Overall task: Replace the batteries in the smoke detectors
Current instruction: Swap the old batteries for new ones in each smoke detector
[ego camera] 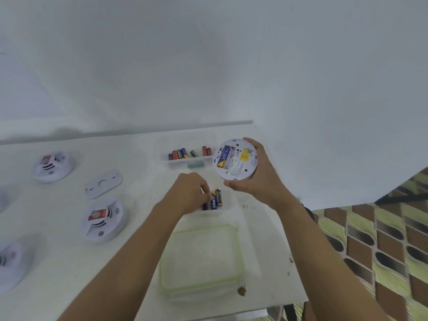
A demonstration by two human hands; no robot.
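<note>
The right hand [257, 179] grips a round white smoke detector [235, 159] by its rim, thumb at the lower edge and fingers around the far side, holding it above the white table [69, 262] with its back facing the camera. The open battery bay on that back holds one blue and yellow battery [222, 156]; a yellow label sits beside the bay.

The left hand [188, 191] reaches into a small clear tray [225, 206] in front of the detector, fingers curled onto the batteries inside. Whether the fingers have closed on one cannot be told. This tray holds a few loose batteries [215, 200], blue, yellow and black, lying side by side.

A second clear container [185, 159] stands farther back on the table. It holds a row of batteries [190, 153] in red, black and blue casings, lying along its near wall.

Nearest the camera lies a clear lid with a green rim [236, 242], flat on the table on top of a second clear piece.

To the left, three more detectors rest on the table: one at the far left [52, 166], one in the middle [104, 220] and one at the frame edge [11, 265]. A flat white mounting plate [103, 183] lies between the first two.
</note>
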